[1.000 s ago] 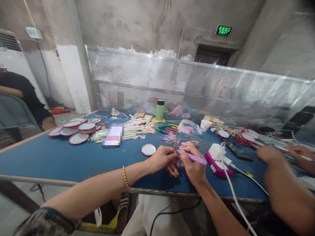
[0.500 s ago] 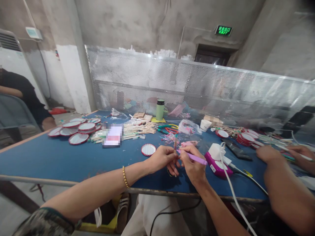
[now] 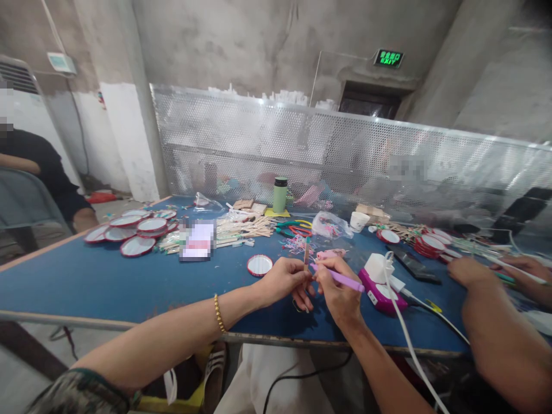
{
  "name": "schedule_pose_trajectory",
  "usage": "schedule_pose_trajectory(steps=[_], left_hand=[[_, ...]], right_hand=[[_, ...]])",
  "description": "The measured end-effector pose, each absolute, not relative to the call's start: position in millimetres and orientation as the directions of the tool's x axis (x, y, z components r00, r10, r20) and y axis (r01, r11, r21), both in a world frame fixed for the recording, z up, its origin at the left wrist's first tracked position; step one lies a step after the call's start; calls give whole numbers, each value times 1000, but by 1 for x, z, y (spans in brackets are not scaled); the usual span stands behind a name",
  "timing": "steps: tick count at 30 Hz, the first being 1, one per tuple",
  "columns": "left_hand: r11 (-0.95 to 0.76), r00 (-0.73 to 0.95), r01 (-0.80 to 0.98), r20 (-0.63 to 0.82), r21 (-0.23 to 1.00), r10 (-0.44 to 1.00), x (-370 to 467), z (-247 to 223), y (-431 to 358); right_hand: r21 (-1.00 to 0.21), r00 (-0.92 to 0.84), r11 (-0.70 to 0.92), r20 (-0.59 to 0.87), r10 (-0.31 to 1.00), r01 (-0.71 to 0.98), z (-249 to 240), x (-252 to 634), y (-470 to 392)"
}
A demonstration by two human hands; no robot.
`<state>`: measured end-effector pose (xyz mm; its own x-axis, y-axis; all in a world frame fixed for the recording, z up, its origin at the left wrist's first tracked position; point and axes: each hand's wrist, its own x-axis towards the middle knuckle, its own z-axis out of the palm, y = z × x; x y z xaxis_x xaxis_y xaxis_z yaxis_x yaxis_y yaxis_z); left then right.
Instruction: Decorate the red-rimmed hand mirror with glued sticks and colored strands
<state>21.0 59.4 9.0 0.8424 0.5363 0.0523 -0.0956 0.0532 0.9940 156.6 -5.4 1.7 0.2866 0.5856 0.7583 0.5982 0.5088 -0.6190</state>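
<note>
Close to the table's front edge, my left hand (image 3: 285,280) pinches a thin, flat wooden stick (image 3: 306,256) that stands nearly upright with a greenish tip. My right hand (image 3: 338,296), right beside it, is closed around a slim purple pen-like tool (image 3: 350,282). The tool's tip meets the fingers of my left hand near the stick; the exact contact is too small to make out. Just left of my hands lies a round white disc with a red rim (image 3: 260,265). Pink and blue thin strands (image 3: 299,245) lie loose behind my fingers.
Red-rimmed discs (image 3: 138,245) and sticks (image 3: 241,233) cover the left side, with a lit phone (image 3: 199,241). Behind stand a green bottle (image 3: 280,195) and paper cup (image 3: 359,221). A purple power strip (image 3: 383,294) with cables sits right, near a co-worker's arm (image 3: 495,322).
My hands keep nearly the same pose, with the stick and purple tool still held. The camera view has shifted very slightly.
</note>
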Motion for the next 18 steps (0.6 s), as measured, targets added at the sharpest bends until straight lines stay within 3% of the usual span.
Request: schedule_pose_trajectory(steps=[18], left_hand=[[58,847,-91,46,994,530,21,9,59]], right_hand=[[-629,310,507,756,577,590,0,157,-2]])
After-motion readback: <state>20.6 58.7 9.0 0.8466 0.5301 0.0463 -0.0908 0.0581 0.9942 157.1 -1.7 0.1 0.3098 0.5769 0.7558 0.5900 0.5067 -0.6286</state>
